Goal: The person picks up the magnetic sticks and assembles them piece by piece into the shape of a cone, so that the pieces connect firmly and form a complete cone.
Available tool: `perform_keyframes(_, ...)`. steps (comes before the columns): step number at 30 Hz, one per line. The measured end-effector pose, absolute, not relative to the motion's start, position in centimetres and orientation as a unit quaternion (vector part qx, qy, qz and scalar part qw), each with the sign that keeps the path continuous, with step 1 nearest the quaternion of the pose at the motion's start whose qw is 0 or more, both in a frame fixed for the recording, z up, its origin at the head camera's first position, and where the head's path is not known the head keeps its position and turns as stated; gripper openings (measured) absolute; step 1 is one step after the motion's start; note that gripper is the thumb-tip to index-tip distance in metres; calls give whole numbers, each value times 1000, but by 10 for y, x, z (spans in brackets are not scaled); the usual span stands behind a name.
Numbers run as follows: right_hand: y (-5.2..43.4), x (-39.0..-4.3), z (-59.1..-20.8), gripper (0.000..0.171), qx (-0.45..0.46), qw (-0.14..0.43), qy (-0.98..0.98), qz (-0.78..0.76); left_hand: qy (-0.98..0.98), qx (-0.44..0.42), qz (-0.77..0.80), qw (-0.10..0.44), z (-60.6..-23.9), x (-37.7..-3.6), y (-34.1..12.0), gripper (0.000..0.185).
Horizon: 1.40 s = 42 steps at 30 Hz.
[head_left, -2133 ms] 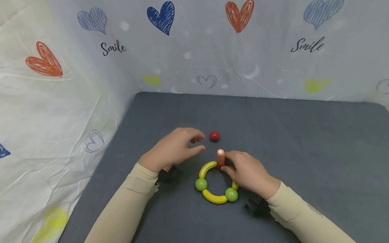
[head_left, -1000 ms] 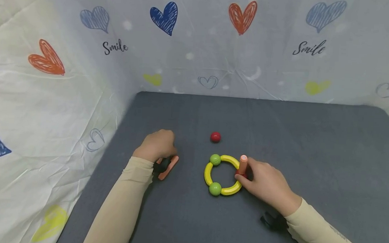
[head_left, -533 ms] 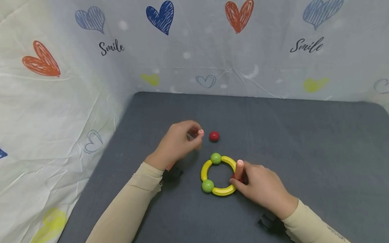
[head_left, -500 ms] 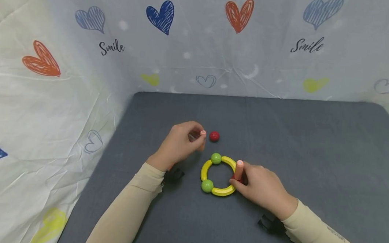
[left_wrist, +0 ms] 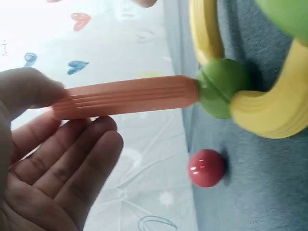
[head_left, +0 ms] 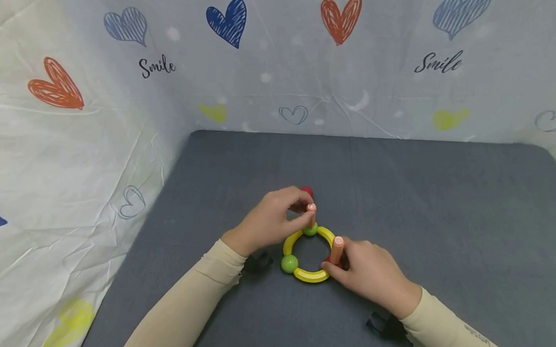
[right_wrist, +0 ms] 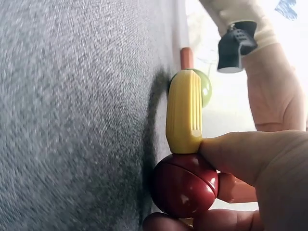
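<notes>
left hand (head_left: 271, 220) pinches an orange stick (left_wrist: 125, 96) between thumb and fingertips, the other fingers loosely spread under it. the stick's far end touches a green ball (left_wrist: 219, 91) at the far side of the toy ring (head_left: 308, 252). in the head view this stick (head_left: 311, 213) stands nearly upright on that ball.

right hand (head_left: 369, 272) grips the ring's right side: thumb and fingers are curled round a dark red ball (right_wrist: 185, 185) that sits against a yellow curved segment (right_wrist: 184, 113). a second orange stick (head_left: 336, 250) rises upright from that spot, beside the fingers.

the ring lies flat on the grey mat (head_left: 446, 203), near the middle of its front half, built of yellow arcs and green balls; another green ball (head_left: 289, 263) sits at its near left.

a loose red ball (left_wrist: 206, 167) lies on the mat just beyond the ring, apart from it, half hidden behind the left hand in the head view.

heart-print cloth (head_left: 265, 63) backs the mat.
</notes>
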State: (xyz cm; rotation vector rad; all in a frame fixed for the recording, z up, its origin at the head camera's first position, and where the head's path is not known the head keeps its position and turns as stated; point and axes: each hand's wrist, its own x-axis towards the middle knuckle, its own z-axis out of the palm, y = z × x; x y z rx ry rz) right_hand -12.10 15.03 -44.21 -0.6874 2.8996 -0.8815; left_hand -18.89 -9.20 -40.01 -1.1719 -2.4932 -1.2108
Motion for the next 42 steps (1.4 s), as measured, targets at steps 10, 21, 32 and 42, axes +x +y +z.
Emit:
perform_keyframes(10, 146, -121, -443, 31, -224, 20, 930, -290, -847, -371, -379, -3, -403, -194, -93, 9)
perform_keyframes(21, 143, -119, -443, 31, -238, 24, 926, -292, -940, -272, -135, -154, -411, -199, -97, 25)
perform_keyframes(32, 173, -144, -428, 38, -323, 165, 872, -328, -928, -295, -155, -167, -417, -202, -96, 9)
perform_keyframes(42, 185, -159, -437, 50, -246, 126, 886, -371, -904, -327, -219, -169, -423, -197, -90, 16)
